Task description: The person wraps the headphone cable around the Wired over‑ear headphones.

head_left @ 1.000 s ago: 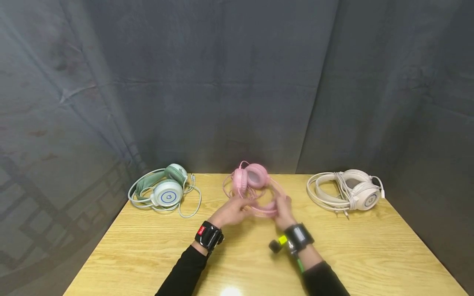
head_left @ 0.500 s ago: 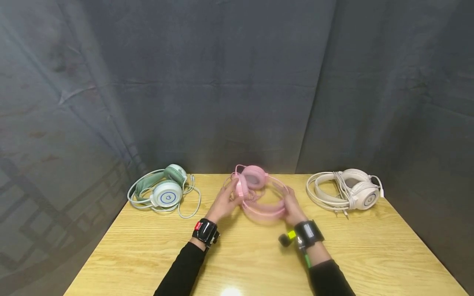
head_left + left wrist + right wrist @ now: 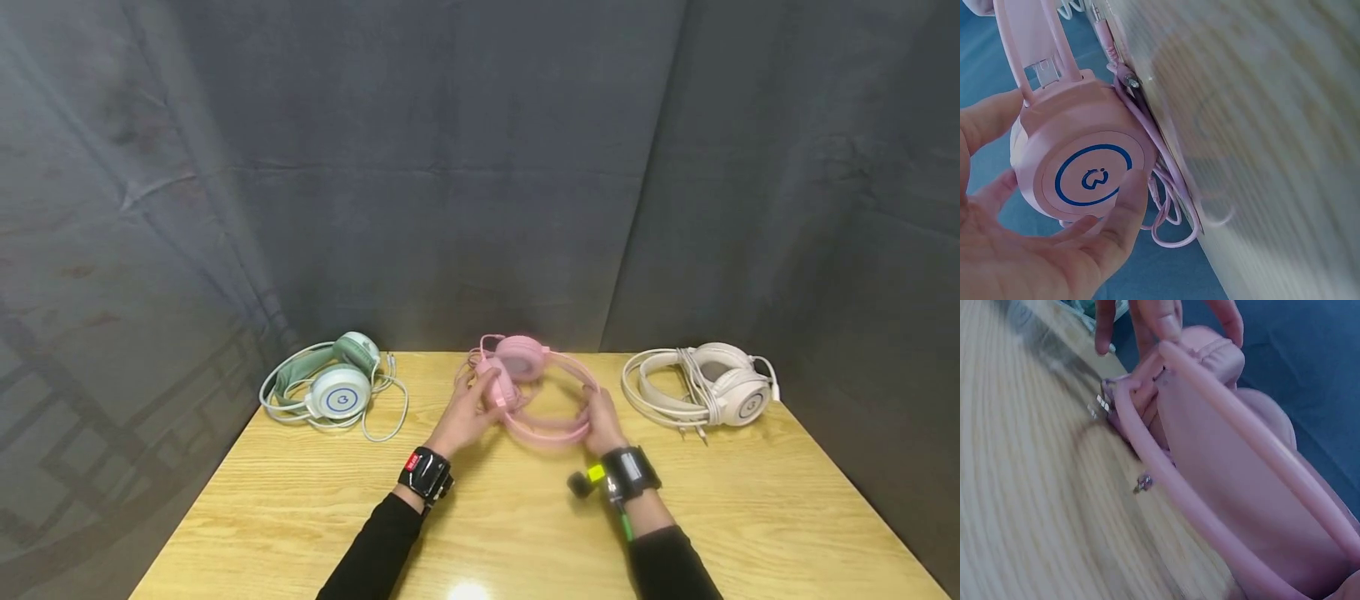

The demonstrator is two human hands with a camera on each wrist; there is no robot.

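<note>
Pink headphones (image 3: pixel 521 354) are near the back middle of the table, tilted, both ear cups toward the curtain. My left hand (image 3: pixel 461 421) holds the nearer ear cup (image 3: pixel 1085 159), thumb at its top edge and fingertips against the outer face with a blue ring logo. On the right, my right hand (image 3: pixel 602 425) grips the headband (image 3: pixel 1235 469), whose two outer tubes and inner strap show in the right wrist view; most of that hand is out of that view. A pink cable (image 3: pixel 1169 165) with metal plugs hangs beside the ear cup, near the tabletop.
Pale green headphones (image 3: pixel 341 392) with a loose cable lie at the back left of the wooden table (image 3: pixel 517 533). White headphones (image 3: pixel 738 396), their cable wound round them, lie at the back right. A dark grey curtain (image 3: pixel 450 183) rises behind and along both sides.
My left hand has moved from the headband side onto the nearer ear cup. The right hand has shifted right with the headband, and the pink headphones have swung wider to the right.
</note>
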